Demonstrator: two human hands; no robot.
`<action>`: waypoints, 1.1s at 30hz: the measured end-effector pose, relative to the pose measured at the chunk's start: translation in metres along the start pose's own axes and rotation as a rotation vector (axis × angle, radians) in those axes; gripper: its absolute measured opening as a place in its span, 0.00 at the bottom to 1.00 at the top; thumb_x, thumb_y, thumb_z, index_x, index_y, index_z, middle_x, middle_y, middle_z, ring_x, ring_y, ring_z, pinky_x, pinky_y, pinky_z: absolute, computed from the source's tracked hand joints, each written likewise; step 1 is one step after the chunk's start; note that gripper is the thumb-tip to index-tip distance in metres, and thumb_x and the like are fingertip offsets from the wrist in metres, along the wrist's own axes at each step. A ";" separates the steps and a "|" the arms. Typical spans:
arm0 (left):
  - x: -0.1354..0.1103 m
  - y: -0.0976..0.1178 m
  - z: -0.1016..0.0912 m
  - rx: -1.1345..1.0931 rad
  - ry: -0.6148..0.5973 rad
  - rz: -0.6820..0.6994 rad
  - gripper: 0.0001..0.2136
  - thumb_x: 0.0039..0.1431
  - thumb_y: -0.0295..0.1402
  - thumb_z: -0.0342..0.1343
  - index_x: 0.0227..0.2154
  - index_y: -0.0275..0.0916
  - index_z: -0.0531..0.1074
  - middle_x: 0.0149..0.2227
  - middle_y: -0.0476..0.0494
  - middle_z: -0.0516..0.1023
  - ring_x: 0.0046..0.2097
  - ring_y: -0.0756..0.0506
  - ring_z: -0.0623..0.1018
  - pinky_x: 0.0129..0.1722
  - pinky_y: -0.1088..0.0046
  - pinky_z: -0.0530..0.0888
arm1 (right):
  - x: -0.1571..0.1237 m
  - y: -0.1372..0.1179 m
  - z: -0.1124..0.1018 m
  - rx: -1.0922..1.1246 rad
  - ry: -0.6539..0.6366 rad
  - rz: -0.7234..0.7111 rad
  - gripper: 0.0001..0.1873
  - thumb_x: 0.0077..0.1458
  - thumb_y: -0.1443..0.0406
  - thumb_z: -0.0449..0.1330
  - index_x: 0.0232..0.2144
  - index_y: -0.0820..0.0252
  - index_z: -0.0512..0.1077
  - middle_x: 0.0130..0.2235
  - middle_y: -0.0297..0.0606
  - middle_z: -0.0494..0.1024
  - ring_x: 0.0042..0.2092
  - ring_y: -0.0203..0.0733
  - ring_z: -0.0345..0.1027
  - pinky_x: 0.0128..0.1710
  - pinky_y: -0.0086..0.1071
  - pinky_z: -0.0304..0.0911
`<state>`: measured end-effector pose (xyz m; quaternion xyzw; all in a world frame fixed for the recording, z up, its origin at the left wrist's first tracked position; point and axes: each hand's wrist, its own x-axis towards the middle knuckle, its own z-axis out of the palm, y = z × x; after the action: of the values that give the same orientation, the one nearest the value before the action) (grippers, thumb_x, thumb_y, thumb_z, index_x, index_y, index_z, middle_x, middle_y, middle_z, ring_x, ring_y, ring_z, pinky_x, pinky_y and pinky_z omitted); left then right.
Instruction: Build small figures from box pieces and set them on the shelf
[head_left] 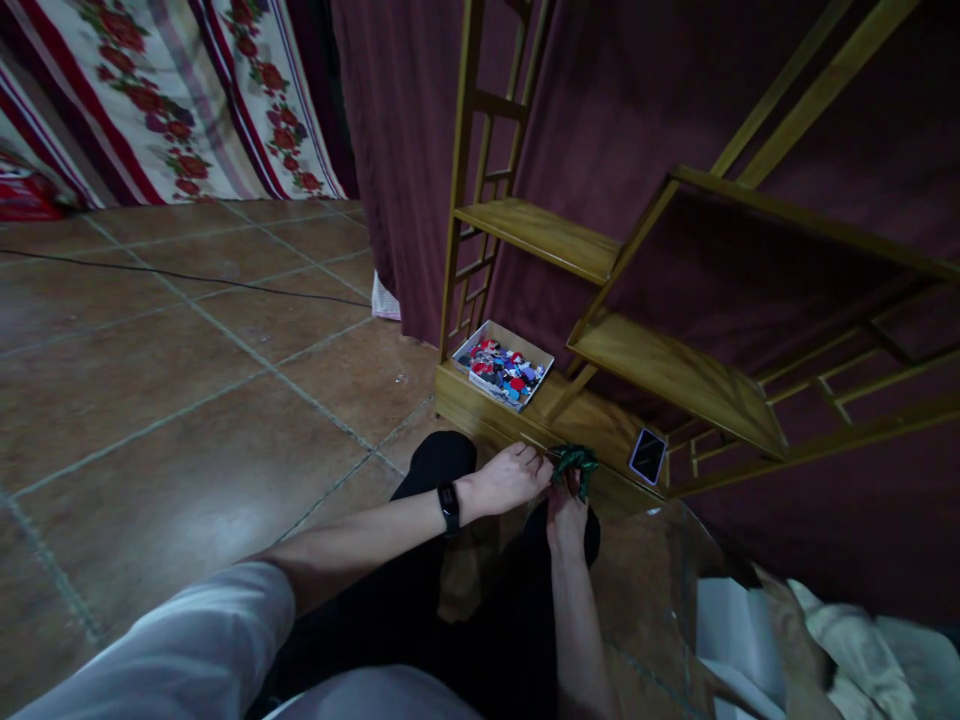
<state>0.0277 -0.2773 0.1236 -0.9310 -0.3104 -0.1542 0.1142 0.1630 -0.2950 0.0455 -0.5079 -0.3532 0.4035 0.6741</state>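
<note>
Both my hands meet at the front edge of the lowest wooden shelf (600, 425). My left hand (514, 478), with a black band on its wrist, has its fingers pinched on a small green scrunchie-like cloth piece (576, 461). From below, my right hand (566, 515) grips the same green piece with closed fingers. A shallow white box (538, 358) of several small colourful pieces stands on the shelf's left end, beyond my hands. A phone (649, 455) lies face up on the shelf just right of the green piece.
The wooden shelf unit (667, 365) rises in tiers against a dark maroon curtain (420, 150). Brown tiled floor (187, 400) spreads left, crossed by a black cable (187, 277). A floral cloth (172, 90) hangs at the far left. Pale fabric (847, 640) lies bottom right.
</note>
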 end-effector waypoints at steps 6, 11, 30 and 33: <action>-0.002 -0.003 0.000 0.021 0.020 0.014 0.10 0.61 0.25 0.42 0.43 0.30 0.64 0.31 0.40 0.72 0.36 0.46 0.71 0.36 0.68 0.64 | 0.001 0.007 -0.004 0.057 0.046 0.039 0.17 0.43 0.64 0.60 0.38 0.60 0.68 0.39 0.39 0.74 0.36 0.37 0.67 0.35 0.32 0.65; -0.004 -0.008 0.001 0.025 0.045 0.008 0.11 0.62 0.25 0.41 0.44 0.30 0.64 0.32 0.40 0.73 0.37 0.47 0.71 0.36 0.69 0.64 | 0.000 0.005 -0.006 0.021 0.022 0.009 0.20 0.46 0.61 0.59 0.44 0.57 0.65 0.42 0.39 0.73 0.38 0.38 0.68 0.40 0.36 0.65; -0.002 -0.013 0.013 -0.777 0.099 -0.405 0.10 0.59 0.37 0.47 0.39 0.39 0.68 0.37 0.44 0.76 0.38 0.46 0.76 0.38 0.72 0.70 | -0.005 -0.016 -0.004 0.023 0.044 0.028 0.12 0.46 0.61 0.59 0.34 0.59 0.68 0.30 0.33 0.72 0.30 0.35 0.66 0.30 0.29 0.65; 0.001 -0.011 0.020 -0.984 0.076 -0.536 0.11 0.56 0.40 0.50 0.35 0.39 0.70 0.33 0.46 0.77 0.35 0.46 0.76 0.35 0.73 0.71 | -0.003 -0.021 -0.004 -0.017 0.079 0.005 0.13 0.46 0.62 0.58 0.36 0.59 0.68 0.34 0.35 0.74 0.34 0.38 0.68 0.31 0.28 0.65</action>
<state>0.0260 -0.2618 0.1066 -0.7570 -0.4232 -0.3377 -0.3658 0.1691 -0.3029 0.0643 -0.5299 -0.3285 0.3818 0.6823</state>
